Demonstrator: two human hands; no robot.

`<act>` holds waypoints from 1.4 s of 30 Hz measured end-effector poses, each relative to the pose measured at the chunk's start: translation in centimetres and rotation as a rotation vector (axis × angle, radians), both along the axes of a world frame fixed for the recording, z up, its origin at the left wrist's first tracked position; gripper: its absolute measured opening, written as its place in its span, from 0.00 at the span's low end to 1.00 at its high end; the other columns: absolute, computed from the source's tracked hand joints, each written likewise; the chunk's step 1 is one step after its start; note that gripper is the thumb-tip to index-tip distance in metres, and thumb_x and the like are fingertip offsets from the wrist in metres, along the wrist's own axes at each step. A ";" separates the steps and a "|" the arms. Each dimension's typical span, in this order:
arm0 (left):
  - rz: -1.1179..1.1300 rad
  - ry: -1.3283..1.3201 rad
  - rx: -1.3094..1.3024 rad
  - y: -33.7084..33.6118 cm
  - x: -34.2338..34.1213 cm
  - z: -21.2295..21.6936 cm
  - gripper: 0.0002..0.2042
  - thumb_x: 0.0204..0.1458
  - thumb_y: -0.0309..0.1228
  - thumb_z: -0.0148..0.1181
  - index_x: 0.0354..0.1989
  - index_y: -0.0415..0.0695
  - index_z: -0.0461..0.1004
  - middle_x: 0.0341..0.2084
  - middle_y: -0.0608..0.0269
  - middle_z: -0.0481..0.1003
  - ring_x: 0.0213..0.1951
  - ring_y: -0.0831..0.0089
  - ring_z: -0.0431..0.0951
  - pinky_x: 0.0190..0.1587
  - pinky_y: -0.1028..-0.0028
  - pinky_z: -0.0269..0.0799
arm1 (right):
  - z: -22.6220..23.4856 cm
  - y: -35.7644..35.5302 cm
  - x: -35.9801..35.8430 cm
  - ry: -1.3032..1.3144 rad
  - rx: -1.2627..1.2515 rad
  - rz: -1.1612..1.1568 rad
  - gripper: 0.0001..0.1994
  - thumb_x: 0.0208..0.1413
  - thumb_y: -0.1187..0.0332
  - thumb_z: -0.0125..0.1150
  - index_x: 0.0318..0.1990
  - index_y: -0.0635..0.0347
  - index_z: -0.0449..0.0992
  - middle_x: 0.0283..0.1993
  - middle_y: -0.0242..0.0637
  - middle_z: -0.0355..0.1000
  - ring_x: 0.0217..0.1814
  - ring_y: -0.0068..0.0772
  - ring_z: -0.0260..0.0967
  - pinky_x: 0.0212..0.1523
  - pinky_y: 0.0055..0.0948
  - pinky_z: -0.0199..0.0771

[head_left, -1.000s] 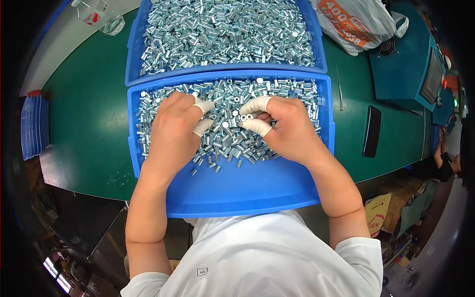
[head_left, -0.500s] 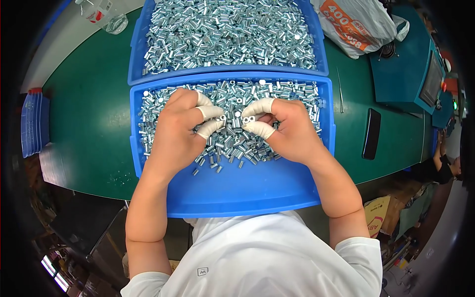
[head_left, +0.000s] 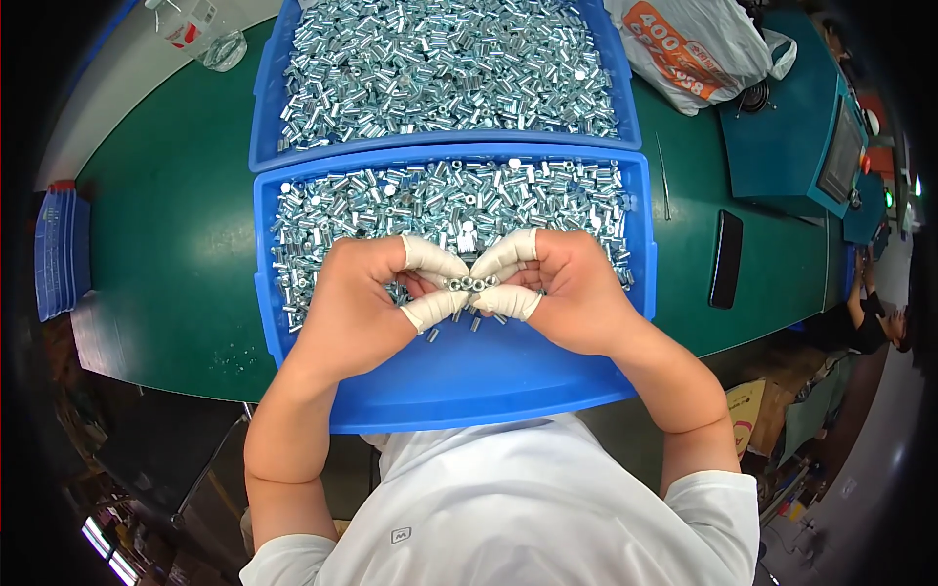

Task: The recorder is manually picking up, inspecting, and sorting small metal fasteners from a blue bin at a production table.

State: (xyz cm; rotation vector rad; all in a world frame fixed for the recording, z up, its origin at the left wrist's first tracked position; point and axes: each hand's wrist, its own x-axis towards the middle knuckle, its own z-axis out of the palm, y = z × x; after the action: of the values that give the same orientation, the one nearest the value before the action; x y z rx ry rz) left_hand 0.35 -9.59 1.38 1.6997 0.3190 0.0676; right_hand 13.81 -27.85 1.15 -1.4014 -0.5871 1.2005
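Over the nearer blue bin (head_left: 479, 396), my left hand (head_left: 363, 305) and my right hand (head_left: 578, 295) meet fingertip to fingertip. Several small silver metal sleeves (head_left: 466, 284) stand side by side in a short row, their hollow ends showing. Thumb and fingers of each hand pinch one end of that row, the left hand its left part and the right hand its right part. Whitish finger cots cover the pinching fingers. Loose metal sleeves (head_left: 449, 200) of the same kind heap up in the bin beyond my hands.
Behind stands a second blue bin (head_left: 256, 117), full of similar sleeves. On the green table (head_left: 166, 244) lie a phone (head_left: 726, 261), a thin metal tool (head_left: 664, 178) and a plastic bag (head_left: 696, 49). A teal machine (head_left: 782, 117) is at right, a clear bottle (head_left: 210, 37) far left.
Both hands have moved nearer to my body and come together. The sleeves held separately in each hand now form one row between the fingertips.
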 end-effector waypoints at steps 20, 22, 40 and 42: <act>-0.206 0.168 0.004 -0.2 0.4 -0.1 0.11 0.39 0.28 0.80 0.28 0.42 0.81 0.23 0.67 0.79 0.25 0.79 0.76 0.30 0.77 0.70 | -2.3 -2.2 -1.3 0.018 0.050 0.021 0.10 0.54 0.75 0.73 0.42 0.64 0.80 0.38 0.34 0.81 0.40 0.19 0.78 0.42 0.23 0.80; -0.206 0.147 -0.003 -0.2 0.3 -0.2 0.11 0.39 0.28 0.80 0.27 0.42 0.81 0.22 0.66 0.79 0.25 0.78 0.76 0.29 0.77 0.70 | -2.2 -2.1 -1.2 0.026 0.061 0.028 0.09 0.53 0.75 0.74 0.41 0.64 0.80 0.38 0.33 0.81 0.39 0.18 0.78 0.42 0.23 0.80; -0.265 0.140 -0.040 0.2 0.3 0.6 0.10 0.38 0.25 0.77 0.25 0.43 0.79 0.20 0.63 0.78 0.23 0.70 0.79 0.26 0.74 0.73 | -1.7 -1.8 -0.6 0.159 0.034 0.174 0.12 0.52 0.73 0.75 0.40 0.69 0.78 0.37 0.41 0.81 0.38 0.26 0.79 0.41 0.26 0.79; -0.238 0.137 -0.045 0.2 0.3 0.6 0.10 0.36 0.25 0.78 0.22 0.44 0.79 0.20 0.65 0.78 0.21 0.73 0.78 0.24 0.77 0.70 | -1.8 -1.8 -0.7 0.175 0.033 0.180 0.12 0.52 0.73 0.75 0.40 0.69 0.78 0.38 0.42 0.81 0.39 0.27 0.79 0.42 0.27 0.79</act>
State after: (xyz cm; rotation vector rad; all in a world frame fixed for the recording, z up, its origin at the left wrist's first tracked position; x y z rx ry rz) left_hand 0.63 -9.44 1.95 1.6893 0.2156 -0.2308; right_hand 13.07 -29.67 -0.67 -1.2204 -0.6167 1.4349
